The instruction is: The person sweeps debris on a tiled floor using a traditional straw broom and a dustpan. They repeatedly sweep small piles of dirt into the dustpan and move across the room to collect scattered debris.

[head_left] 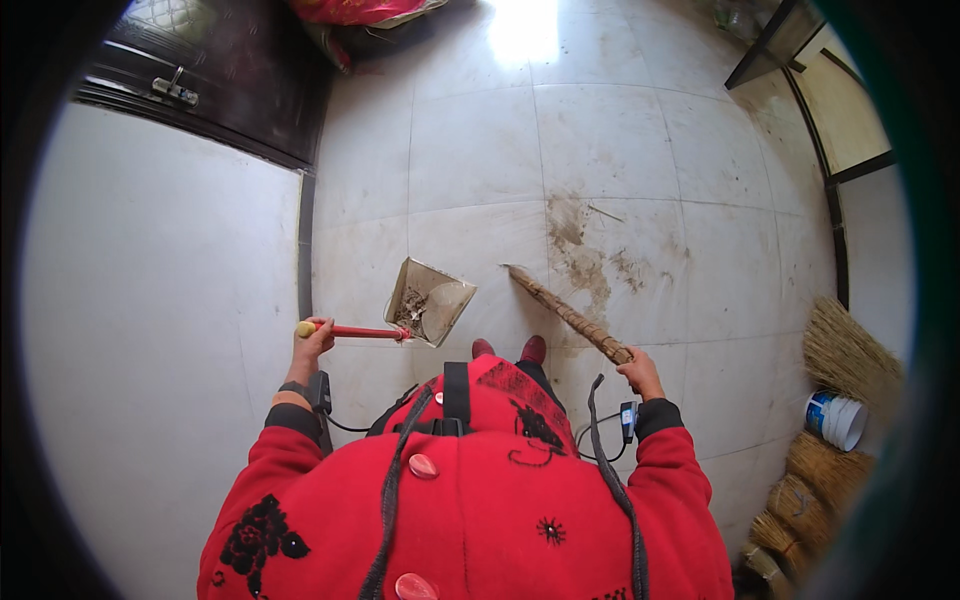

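My left hand [321,335] grips the red handle of a dustpan [452,301] near its yellow end. The pan is on the tiled floor ahead of my feet, with brown dirt and debris [411,306] in it. In my right hand [641,372] is the thick, bound handle of a broom [562,308], slanting down to the floor on the right of the pan. The broom's far end is narrow from this angle. Beyond it, brown dirt [586,270] is smeared across the tiles, and a thin straw [605,214] lies by the smear.
Bundled straw brooms [847,352] and a white bucket [846,426] line the right wall, with more straw bundles [795,510] below. A dark door [225,82] is at upper left. Red fabric [360,10] lies at the top. A dark-framed panel [776,45] juts out at upper right.
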The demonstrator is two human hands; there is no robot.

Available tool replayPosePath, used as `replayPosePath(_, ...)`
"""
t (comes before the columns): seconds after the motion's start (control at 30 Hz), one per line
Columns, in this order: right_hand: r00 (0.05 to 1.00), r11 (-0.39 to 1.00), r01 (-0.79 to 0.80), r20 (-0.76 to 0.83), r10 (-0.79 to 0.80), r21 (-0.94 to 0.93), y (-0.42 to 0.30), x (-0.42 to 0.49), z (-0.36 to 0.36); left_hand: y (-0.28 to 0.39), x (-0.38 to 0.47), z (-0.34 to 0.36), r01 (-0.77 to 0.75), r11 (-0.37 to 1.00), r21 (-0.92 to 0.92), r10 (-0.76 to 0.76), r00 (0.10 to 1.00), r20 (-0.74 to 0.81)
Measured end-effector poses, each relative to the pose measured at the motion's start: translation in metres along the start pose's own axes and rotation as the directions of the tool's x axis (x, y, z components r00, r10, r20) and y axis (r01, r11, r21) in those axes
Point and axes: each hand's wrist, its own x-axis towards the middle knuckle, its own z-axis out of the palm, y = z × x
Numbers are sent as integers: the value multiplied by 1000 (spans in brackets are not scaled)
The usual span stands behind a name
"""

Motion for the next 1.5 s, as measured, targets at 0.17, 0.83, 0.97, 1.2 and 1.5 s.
replayPosePath(0.17,995,997,-1,-96,9,82,8,1,-7,5,3,5,-21,998,62,23,999,-31)
replayPosePath(0.83,812,134,-187,77,578,973,38,-200,134,-7,58,-63,-52,995,86,43,993,109)
replayPosePath(0.97,740,-60,-233,217,637,971,29,-185,159,-6,69,-76,-81,990,114,63,986,156)
replayPosePath(1.2,861,207,-202,73,504,957,-28,-137,206,-24,87,-78,-113,972,205,53,960,275)
replayPosePath(1.5,885,384,-71,-120,451,921,-5,-147,216,-64,90,-50,-240,947,216,175,943,282)
